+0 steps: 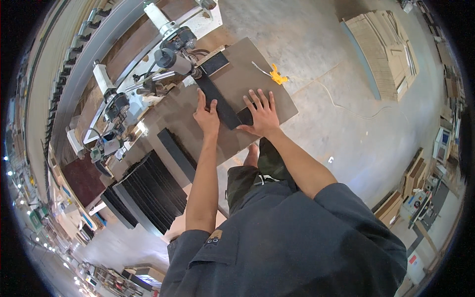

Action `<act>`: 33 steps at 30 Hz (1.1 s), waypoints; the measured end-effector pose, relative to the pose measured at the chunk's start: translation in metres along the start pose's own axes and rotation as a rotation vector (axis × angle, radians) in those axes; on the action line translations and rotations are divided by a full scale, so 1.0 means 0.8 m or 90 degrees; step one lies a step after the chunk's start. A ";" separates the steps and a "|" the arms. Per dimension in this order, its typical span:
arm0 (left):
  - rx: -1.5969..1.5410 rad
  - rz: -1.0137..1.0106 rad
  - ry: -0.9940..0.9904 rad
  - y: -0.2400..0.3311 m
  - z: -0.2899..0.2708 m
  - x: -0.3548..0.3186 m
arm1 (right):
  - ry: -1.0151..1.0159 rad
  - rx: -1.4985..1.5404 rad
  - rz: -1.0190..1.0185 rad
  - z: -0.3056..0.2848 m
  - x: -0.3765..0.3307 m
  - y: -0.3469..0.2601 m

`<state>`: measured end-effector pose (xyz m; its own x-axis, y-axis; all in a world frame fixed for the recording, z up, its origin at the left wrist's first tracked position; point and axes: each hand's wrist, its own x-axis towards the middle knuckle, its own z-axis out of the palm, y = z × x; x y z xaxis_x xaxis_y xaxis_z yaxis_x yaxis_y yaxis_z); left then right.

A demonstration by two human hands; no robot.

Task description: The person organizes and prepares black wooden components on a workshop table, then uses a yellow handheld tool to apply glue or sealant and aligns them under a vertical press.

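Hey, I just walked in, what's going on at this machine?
A person is handling a long black board on a brown tabletop, its far end reaching a grey machine head. The left hand is at the board's left edge, thumb and forefinger extended. The right hand lies spread over a short black piece beside the board's near end. A stack of black boards lies off to the left, and a yellow tool sits at the tabletop's right edge.

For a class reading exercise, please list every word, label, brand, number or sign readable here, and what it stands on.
No text is clearly readable.
Patch on the dark shirt: marks too small to read.
White panel with a red mark, lower right: too blurred to read.
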<state>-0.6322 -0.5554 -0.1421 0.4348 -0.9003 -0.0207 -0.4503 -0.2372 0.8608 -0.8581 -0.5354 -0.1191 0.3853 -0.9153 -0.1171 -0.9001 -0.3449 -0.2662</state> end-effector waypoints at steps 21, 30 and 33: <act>-0.054 -0.007 -0.047 0.002 -0.003 -0.002 | 0.000 0.033 -0.013 -0.012 -0.007 -0.002; -0.065 -0.001 -0.036 -0.003 -0.006 0.001 | 0.017 0.062 -0.026 -0.012 -0.006 0.002; -0.051 -0.014 -0.044 0.003 -0.002 -0.001 | 0.026 0.043 -0.035 -0.011 -0.007 0.006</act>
<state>-0.6322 -0.5541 -0.1394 0.3875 -0.9189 -0.0736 -0.3761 -0.2304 0.8975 -0.8665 -0.5334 -0.1113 0.4241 -0.9035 -0.0622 -0.8614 -0.3813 -0.3355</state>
